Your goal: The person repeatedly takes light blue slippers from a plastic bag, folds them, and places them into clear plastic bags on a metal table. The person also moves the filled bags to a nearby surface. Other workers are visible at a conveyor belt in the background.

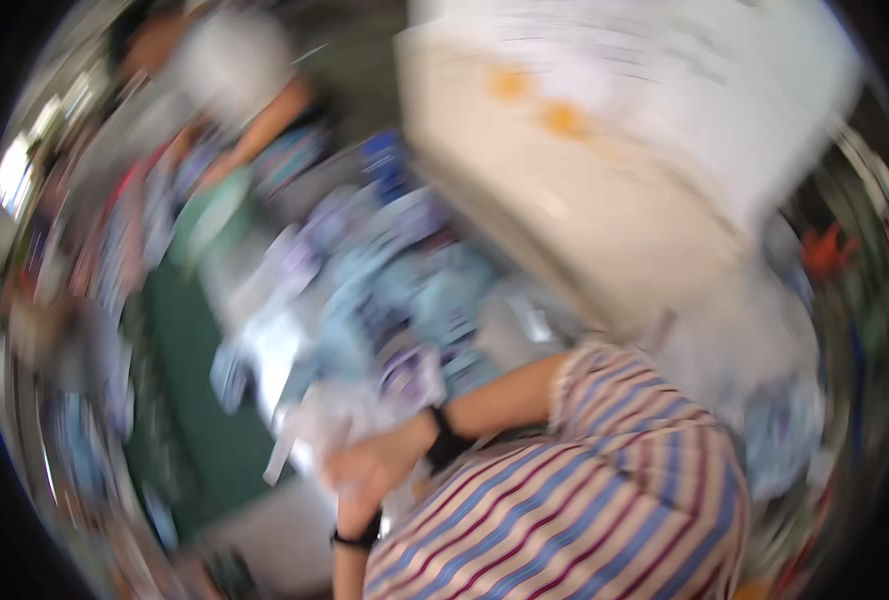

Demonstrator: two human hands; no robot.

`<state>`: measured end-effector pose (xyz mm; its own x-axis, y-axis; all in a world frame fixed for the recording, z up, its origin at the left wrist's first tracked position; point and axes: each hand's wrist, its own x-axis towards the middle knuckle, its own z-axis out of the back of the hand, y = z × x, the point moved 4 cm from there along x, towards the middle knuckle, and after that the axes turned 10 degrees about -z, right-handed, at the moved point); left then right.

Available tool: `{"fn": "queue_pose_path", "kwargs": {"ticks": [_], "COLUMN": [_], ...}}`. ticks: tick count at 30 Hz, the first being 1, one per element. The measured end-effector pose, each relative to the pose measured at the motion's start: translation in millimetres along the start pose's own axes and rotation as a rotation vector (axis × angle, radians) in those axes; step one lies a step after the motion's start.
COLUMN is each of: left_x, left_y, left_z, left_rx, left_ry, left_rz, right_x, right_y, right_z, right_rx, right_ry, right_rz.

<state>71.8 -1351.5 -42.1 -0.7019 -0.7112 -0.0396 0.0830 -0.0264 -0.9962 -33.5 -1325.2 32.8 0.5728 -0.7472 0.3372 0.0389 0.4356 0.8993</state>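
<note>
Motion smears the whole picture. My right hand [380, 462], a black watch [448, 438] on its wrist, reaches in from the right out of a striped sleeve [655, 430]. Just below it, overlapping, is my left hand [357, 503], with a dark band [357, 538] at the wrist. A whitish, translucent piece [310, 430], perhaps thin plastic, lies right by the fingers; whether either hand grips it is too blurred to tell. Beyond the hands spreads a pile of light-blue and purple pieces [395, 295], soft-looking, their kind unclear.
A large cream board [565, 190] with white papers stands at the upper right. Another person's arm [265, 125] works over a green item [215, 215] at the far left. A green surface [200, 380] runs along the left; clear bags [745, 340] sit at right.
</note>
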Motion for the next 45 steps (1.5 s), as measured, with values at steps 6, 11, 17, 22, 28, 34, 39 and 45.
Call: {"fn": "queue_pose_path", "kwargs": {"ticks": [6, 11, 17, 22, 28, 34, 39, 45], "left_x": [91, 106, 75, 27, -28, -74, -86, -101], "left_y": [-53, -89, -112, -131, -156, -166, -165, -161], "left_z": [-138, -249, -338, -394, -449, -509, -549, -586], "left_rx": [0.196, 0.265, 0.272, 0.232, 0.253, 0.288, 0.362, 0.365], "left_ry": [0.411, 0.782, 1.18, 1.44, 1.59, 1.646, 1.636, 1.663], "left_rz": [-0.155, -0.305, -0.545, -0.713, -0.909, -1.06, -1.148, -1.364], "right_x": [-88, -195, -260, -326, -319, -423, -501, -514], "right_y": [90, 147, 114, 146, 191, 243, 253, 232], "right_z": [73, 88, 67, 32, -26, -76, -123, -161], "right_rx": [-0.596, -0.925, -0.693, -0.204, 0.096, -0.787, -0.345, 0.571], "right_ry": [-0.632, -1.135, -1.635, -1.699, -1.474, -1.796, -2.004, -1.509], "right_rz": [-0.225, -0.079, -0.131, -0.015, 0.059, -0.652, -0.388, 0.192]}}
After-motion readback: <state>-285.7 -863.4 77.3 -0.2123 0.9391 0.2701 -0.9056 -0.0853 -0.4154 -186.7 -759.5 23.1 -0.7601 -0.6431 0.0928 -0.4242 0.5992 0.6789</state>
